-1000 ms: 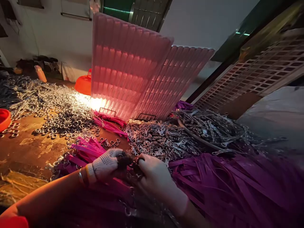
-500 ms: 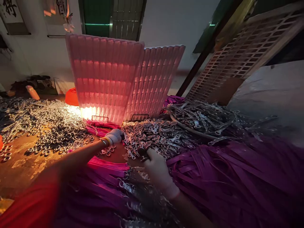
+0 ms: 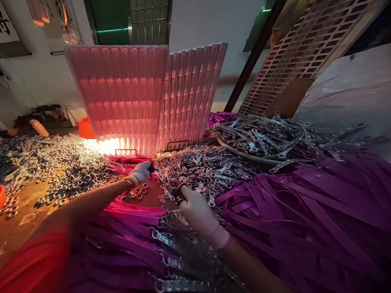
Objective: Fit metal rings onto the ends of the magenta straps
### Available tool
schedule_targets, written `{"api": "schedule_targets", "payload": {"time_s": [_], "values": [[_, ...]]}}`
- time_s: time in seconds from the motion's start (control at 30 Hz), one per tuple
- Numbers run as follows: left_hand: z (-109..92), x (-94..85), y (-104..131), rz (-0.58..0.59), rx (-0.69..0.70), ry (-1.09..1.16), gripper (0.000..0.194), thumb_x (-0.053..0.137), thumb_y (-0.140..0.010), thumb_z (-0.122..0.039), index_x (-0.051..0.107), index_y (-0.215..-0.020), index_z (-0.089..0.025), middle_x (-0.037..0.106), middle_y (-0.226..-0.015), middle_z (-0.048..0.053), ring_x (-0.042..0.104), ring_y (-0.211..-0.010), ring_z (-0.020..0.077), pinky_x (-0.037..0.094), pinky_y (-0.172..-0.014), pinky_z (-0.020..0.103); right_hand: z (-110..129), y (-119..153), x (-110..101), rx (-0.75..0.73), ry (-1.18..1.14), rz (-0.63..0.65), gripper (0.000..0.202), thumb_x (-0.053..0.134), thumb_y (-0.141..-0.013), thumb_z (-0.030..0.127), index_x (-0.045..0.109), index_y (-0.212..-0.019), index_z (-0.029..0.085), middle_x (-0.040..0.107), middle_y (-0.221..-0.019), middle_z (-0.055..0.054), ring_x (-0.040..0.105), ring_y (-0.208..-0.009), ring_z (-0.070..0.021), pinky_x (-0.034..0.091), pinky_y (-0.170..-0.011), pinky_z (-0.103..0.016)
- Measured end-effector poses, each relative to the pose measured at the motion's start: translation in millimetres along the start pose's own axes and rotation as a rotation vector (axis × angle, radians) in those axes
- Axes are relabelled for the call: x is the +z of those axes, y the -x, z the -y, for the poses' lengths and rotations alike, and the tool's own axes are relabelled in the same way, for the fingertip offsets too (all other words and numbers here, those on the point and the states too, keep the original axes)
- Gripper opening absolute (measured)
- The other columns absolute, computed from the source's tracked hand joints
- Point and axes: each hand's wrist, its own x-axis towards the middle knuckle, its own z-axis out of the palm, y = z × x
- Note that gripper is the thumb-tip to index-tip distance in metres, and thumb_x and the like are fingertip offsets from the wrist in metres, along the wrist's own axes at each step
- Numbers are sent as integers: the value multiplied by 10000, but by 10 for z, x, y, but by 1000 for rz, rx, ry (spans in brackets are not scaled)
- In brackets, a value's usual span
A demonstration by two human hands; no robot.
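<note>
My left hand, in a knitted glove, reaches to the left edge of a pile of small metal links; its fingers are bent, and what they hold is too small to make out. My right hand, in a pale glove, is closed on a dark-handled tool at the front of that pile. Metal rings lie just below my left hand. Purple straps with metal ends spread out in front of me, below both hands.
Two pink ribbed panels stand behind the pile, with a bright light at their foot. Loose rings cover the left side. A tray of metal chains and a heap of purple straps lie at the right.
The view has shifted, so the panels sit farther left. My right hand remains at the front of the pile with the dark tool, and my left hand remains at its left edge.
</note>
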Motion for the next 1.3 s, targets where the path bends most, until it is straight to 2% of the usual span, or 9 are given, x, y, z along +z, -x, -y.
{"api": "schedule_targets", "payload": {"time_s": [0.13,0.27,0.4,0.5,0.67,0.77,0.87,1.17,1.3], "values": [[-108,-136,672,30,-56,182,148,500,-885,-291,558,-856,-158,492,-592,-21,425,-443,80,342,-426,200,250,4,66,-116,-62,34,246,450,-735,52,655,-789,176,699,-897,-78,582,-784,-172,406,-702,-255],[-145,-129,1336,97,-150,573,155,513,-846,-332,509,-818,-179,437,-556,-48,326,-390,57,242,-359,174,543,70,132,-139,-26,57,228,447,-774,75,646,-782,186,691,-794,-52,569,-713,-163,364,-636,-251],[-128,-73,1658,141,-169,687,173,514,-837,-347,458,-760,-202,377,-512,-64,285,-385,63,199,-356,181,786,223,127,-126,192,130,210,465,-819,117,664,-847,178,714,-864,-81,602,-752,-179,334,-633,-278],[-109,-23,1736,144,-90,547,183,515,-848,-354,497,-756,-197,421,-546,-43,335,-418,78,246,-393,201,881,333,122,-120,318,154,215,481,-817,126,672,-903,171,719,-916,-99,618,-792,-194,349,-654,-289],[-61,60,1796,-24,223,142,95,585,-800,-234,630,-763,-159,635,-765,47,545,-705,141,413,-656,229,930,449,148,-63,388,127,234,464,-833,123,662,-950,165,711,-950,-117,639,-872,-225,387,-690,-295],[0,71,1843,52,136,221,202,507,-865,-286,616,-750,-160,578,-623,15,485,-561,119,361,-546,222,984,492,111,-55,406,202,271,465,-832,91,647,-1023,151,706,-1002,-133,653,-895,-236,397,-691,-298],[39,69,1901,17,84,246,271,501,-887,-336,583,-698,-161,526,-551,-7,425,-498,99,301,-493,216,1024,515,62,-71,423,301,293,490,-812,53,640,-1046,147,712,-1004,-137,663,-883,-236,398,-694,-296],[29,195,1909,17,149,233,302,538,-853,-358,557,-631,-153,543,-589,0,444,-573,106,333,-541,210,900,624,143,-240,500,302,211,477,-879,140,671,-962,133,732,-887,-157,676,-818,-249,388,-645,-298],[43,-20,1813,181,242,108,197,521,-780,-278,640,-676,-160,654,-679,26,529,-620,124,409,-595,217,912,656,163,-331,538,315,260,405,-941,178,653,-1001,134,729,-862,-156,679,-766,-241,403,-619,-292]]}}
